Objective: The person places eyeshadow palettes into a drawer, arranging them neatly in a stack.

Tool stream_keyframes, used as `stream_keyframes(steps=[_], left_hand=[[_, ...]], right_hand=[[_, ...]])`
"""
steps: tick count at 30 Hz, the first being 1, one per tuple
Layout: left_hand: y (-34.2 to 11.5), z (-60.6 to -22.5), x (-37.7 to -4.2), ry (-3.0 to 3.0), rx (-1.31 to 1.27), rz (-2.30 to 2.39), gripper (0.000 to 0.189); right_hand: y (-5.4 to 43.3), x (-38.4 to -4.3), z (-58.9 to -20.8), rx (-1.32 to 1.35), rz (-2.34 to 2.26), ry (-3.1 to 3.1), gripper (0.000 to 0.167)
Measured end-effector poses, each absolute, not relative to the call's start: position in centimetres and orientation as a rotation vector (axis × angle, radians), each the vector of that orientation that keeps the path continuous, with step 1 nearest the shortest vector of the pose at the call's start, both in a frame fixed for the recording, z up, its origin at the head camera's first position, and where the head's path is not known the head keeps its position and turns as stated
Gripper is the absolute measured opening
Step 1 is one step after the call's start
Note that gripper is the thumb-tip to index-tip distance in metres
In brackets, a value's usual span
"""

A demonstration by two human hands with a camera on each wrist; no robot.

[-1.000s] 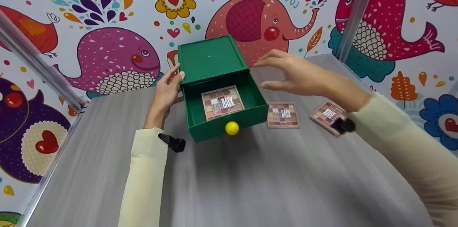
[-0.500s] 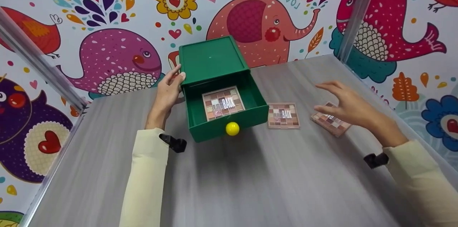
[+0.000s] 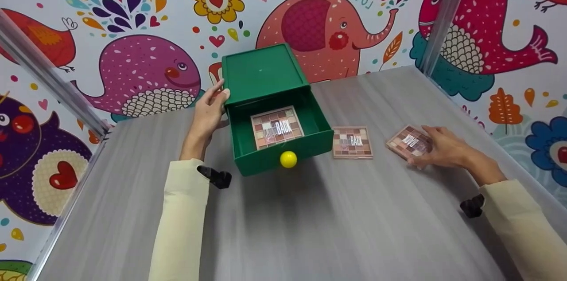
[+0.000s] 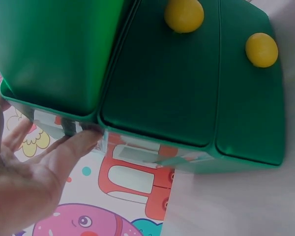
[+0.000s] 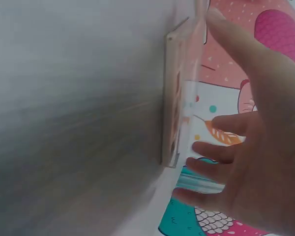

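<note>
A green drawer cabinet (image 3: 261,72) stands mid-table, its top drawer (image 3: 283,146) pulled out by a yellow knob side. Inside that drawer lies an eyeshadow palette (image 3: 277,128) with "BACK" on its lid. My left hand (image 3: 207,115) rests against the cabinet's upper left side, fingers extended, thumb by the front edge. My right hand (image 3: 447,150) is spread around the near right edges of another palette (image 3: 409,142), lying tilted on the table. In the right wrist view the fingers (image 5: 214,169) are spread, with that palette (image 5: 172,98) flat beyond them.
A third palette (image 3: 353,142) lies on the grey table (image 3: 363,228) just right of the drawer. Two lower drawers with yellow knobs (image 4: 261,50) are closed beneath the top one. Cartoon-printed walls (image 3: 305,28) enclose the back and sides.
My right hand has moved from beside the cabinet rightward and down to the rightmost palette. My left hand, the cabinet and the palettes stay in place.
</note>
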State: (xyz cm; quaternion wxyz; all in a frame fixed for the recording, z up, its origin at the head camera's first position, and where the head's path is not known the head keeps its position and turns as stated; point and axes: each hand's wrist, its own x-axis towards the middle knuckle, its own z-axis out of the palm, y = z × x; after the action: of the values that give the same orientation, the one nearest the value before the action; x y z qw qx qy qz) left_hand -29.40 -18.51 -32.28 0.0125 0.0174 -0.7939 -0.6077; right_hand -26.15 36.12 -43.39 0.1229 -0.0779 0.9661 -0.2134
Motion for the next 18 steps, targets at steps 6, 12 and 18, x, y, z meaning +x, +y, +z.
stream_keyframes(steps=[6,12,18], left_hand=[[-18.3,-32.1,-29.5,-2.456,0.048,-1.916,0.057],[-18.4,-32.3,-29.5,-2.453,0.063,-1.912,0.056],[-18.5,-32.4,-29.6,-2.468,0.062,-1.886,0.056]], right_hand=[[36.2,-25.9,-43.6,-0.223,-0.557,2.778,0.120],[35.8,-26.2,-43.3,-0.293,-0.591,2.774,0.114],[35.2,-26.6,-42.2,-0.327,-0.693,2.765,0.112]])
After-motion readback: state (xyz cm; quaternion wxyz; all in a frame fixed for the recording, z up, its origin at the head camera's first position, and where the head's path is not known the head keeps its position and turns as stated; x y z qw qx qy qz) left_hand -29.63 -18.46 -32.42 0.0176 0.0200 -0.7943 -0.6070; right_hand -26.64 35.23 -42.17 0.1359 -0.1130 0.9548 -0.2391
